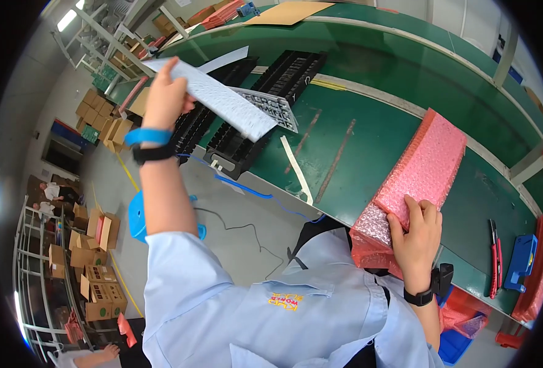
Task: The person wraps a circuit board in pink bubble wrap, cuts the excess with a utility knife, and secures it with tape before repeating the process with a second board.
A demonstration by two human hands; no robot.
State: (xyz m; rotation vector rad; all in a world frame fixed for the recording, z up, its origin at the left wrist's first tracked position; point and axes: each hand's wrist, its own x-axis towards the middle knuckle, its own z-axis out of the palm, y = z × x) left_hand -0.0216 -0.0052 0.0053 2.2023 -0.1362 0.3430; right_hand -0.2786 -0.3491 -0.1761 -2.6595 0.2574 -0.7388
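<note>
My left hand (166,92) is raised and grips one end of a long white foam sheet (219,98), held in the air over several black slotted trays (247,104). A grey moulded tray of small parts (274,107) lies on the black trays just beyond the sheet. My right hand (415,230) rests on a stack of pink bubble-wrap bags (422,168) at the near edge of the green workbench (376,122), fingers curled over the top bag.
A strip of white tape (297,170) lies on the bench. Red-handled cutters (495,257) and a blue holder (522,260) sit at the right. Brown cardboard (287,12) lies far back. Cardboard boxes (96,245) and a blue stool (138,218) stand on the floor at left.
</note>
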